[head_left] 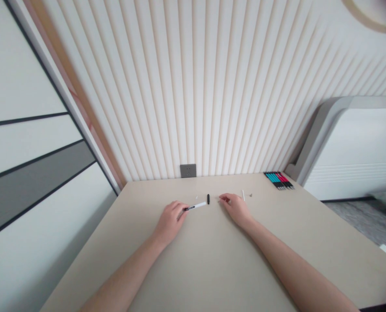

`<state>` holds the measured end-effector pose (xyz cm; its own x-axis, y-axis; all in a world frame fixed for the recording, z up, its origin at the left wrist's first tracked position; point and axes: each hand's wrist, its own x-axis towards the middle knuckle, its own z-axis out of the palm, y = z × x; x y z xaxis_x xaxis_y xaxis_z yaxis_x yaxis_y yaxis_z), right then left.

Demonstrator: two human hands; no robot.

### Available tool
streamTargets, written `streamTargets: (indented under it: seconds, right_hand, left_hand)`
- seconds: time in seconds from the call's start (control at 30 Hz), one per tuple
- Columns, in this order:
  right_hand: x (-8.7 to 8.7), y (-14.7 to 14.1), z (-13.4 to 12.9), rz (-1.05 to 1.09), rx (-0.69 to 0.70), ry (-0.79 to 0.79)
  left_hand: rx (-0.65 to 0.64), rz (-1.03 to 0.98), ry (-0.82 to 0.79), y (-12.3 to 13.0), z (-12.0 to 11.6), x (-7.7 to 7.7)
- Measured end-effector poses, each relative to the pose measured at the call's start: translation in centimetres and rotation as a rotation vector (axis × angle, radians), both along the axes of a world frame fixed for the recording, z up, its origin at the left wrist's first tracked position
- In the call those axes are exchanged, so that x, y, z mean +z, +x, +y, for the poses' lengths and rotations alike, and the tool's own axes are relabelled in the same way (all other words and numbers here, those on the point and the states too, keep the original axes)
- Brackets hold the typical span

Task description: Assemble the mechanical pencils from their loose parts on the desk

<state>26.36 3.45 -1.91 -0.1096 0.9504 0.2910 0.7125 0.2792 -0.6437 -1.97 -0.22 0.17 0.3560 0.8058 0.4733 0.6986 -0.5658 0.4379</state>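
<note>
The left hand [172, 220] pinches the black end of a slim white-and-black pen-like stick [196, 206] between thumb and fingers, just above the beige surface [193, 260]; the stick's white end points toward the right hand [235, 209] and tilts slightly away from the person. Just beyond that white end, a short black cylindrical piece [208, 199] lies on the surface, between the 2 hands and touching neither. The right hand is low over the surface, its thumb and fingers curled toward each other; whether they grip something small cannot be told. Just beside its far side lies a thin white stick [243, 195], with a tiny greyish scrap [250, 195] to the right of it. Another tiny pale scrap [196, 197] lies beyond the held stick. Near the far right corner, a row of turquoise, red and black pens [279, 180] lies side by side. A dark grey socket plate [188, 170] is on the white ribbed wall [193, 86] behind.
</note>
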Motion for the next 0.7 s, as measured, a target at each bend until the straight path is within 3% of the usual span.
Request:
streamTargets:
  seconds: [0.17,0.3,0.5,0.7]
  right_hand:
    - [-1.0,0.4,0.5,-0.083,0.056,0.011]
    - [-0.2,-0.3,0.5,-0.142,0.081,0.078]
    - [2.3,-4.6,1.9,-0.383,0.17,0.065]
    - [2.7,-8.4,3.9,-0.502,0.304,0.048]
  left_hand:
    - [-0.011,0.033,0.008,0.1,0.0,-0.1]
    - [-0.017,0.048,0.007,0.2,0.0,-0.2]
    - [-0.014,0.009,0.077,0.5,-0.3,0.2]
    - [0.027,-0.022,0.119,0.4,-0.6,0.7]
